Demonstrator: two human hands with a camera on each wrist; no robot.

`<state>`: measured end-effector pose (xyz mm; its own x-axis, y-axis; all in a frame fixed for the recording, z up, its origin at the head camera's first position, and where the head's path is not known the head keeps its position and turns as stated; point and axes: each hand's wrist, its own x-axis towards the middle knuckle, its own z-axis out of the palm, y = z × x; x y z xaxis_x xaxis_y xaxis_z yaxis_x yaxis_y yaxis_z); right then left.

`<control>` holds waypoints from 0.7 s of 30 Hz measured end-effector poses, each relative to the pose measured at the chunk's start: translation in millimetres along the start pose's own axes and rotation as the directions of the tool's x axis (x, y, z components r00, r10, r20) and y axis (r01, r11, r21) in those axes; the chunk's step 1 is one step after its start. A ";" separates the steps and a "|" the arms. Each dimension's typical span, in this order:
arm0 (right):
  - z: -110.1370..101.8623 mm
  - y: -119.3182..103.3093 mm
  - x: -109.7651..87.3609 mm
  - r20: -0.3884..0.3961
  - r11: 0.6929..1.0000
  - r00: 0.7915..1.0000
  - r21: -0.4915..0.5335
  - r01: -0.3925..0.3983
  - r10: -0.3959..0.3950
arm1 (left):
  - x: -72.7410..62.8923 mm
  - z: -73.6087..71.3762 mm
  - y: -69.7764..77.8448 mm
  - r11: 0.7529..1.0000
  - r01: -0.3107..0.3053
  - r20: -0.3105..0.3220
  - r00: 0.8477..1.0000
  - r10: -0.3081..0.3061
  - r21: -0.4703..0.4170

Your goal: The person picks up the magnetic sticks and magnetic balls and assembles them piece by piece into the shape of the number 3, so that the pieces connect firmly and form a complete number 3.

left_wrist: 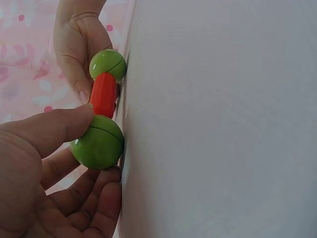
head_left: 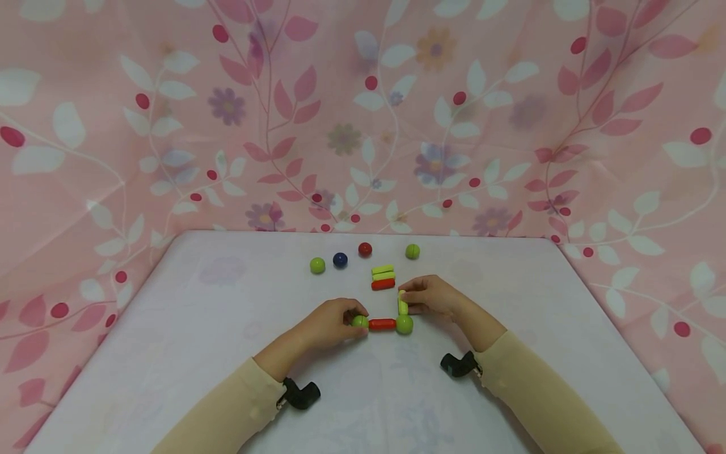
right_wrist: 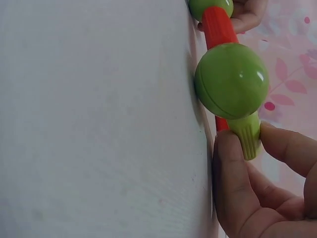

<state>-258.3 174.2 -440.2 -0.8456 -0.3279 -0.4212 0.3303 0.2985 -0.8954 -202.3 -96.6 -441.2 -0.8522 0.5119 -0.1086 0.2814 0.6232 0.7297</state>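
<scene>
Under both hands (head_left: 330, 323) (head_left: 435, 296), white table (head_left: 368, 391); floral backdrop (head_left: 340, 113).

a far pink cloth backdrop (head_left: 340, 38) is displaying white leaves (head_left: 398, 55); two near round balls (head_left: 404, 325) are gleaming green, one ribbed rod (head_left: 382, 325) red, another rod (head_left: 403, 306) yellow-green.

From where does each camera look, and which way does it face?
Head: head-worn, facing forward-down at the white table; left hand, right hand, sleeves visible.
Left wrist: wrist-worn, facing the left hand gripping a green ball; right hand beyond.
Right wrist: wrist-worn, facing the right hand pinching a yellow-green stick; part of left hand beyond.
Both wrist views share the red stick between two green balls.
</scene>
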 end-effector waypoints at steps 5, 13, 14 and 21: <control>2.5 0.5 -4.0 -0.008 1.000 1.000 -0.008 -0.014 0.013 | -0.9 -0.6 1.2 1.000 0.006 -0.002 1.000 -0.006 -0.001; 7.1 0.7 -8.0 0.025 0.999 1.000 0.038 -0.003 0.002 | -0.2 -0.7 0.9 1.000 0.011 -0.004 1.000 -0.011 -0.009; 7.2 0.8 -8.1 0.029 0.999 1.000 0.039 -0.001 0.000 | 0.0 -0.4 0.4 1.000 0.007 -0.004 1.000 -0.007 -0.009; 6.9 2.5 -7.3 0.021 0.999 1.000 0.035 -0.013 0.012 | 0.9 0.8 -1.0 1.000 0.003 0.004 1.000 -0.002 -0.009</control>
<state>-248.4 171.2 -440.4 -0.8326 -0.3427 -0.4350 0.3558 0.2708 -0.8944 -203.0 -96.3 -442.6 -0.8512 0.5126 -0.1130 0.2750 0.6189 0.7357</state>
